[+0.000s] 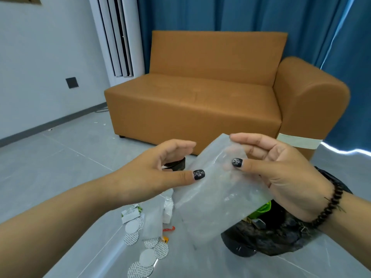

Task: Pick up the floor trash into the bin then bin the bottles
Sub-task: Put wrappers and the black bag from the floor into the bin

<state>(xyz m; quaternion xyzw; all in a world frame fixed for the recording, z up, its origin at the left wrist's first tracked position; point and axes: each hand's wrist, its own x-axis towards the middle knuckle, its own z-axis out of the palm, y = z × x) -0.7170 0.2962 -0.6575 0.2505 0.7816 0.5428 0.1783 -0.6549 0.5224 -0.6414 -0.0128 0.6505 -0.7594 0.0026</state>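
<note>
I've got my right hand [281, 167] pinching the clear, floppy plastic bag [212, 189] by its top edge, over the black-lined bin [271, 235], presumably to drop it in; left hand [158, 169] loose, thumb on the bag, apparently steadying; seven round foil seal discs [146, 255] left on the grey tile floor [60, 167]; bottles not visible.

Right hand [281, 169] pinches with curled fingers; left hand [158, 169] hovers (fingers relaxed).
</note>
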